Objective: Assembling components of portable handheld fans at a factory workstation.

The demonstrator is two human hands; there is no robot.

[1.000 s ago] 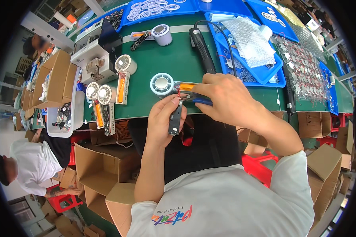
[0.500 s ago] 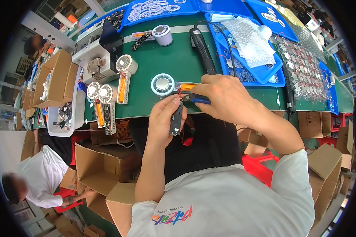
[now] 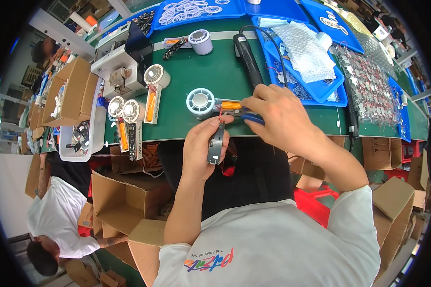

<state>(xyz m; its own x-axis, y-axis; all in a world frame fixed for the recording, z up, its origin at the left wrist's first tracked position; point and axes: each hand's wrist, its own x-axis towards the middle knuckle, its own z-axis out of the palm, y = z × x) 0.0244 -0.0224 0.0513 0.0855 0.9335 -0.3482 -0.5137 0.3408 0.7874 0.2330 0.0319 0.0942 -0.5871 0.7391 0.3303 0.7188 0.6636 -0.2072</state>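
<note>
Pliers (image 3: 255,118), right hand (image 3: 281,114) fingers clamped on them, sit slightly farther right of the circuit board (image 3: 216,149) than before. Left hand (image 3: 198,141) fingers grip that board at bench (image 3: 177,125) edge. Fans (image 3: 200,101): five.

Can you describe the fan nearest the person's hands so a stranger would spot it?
On the green table, look just beyond the left hand. There is a round, pale blue fan, an orange cylinder at its right. Unlike three others to the left and one farther back, it sits near the right hand too.
</note>
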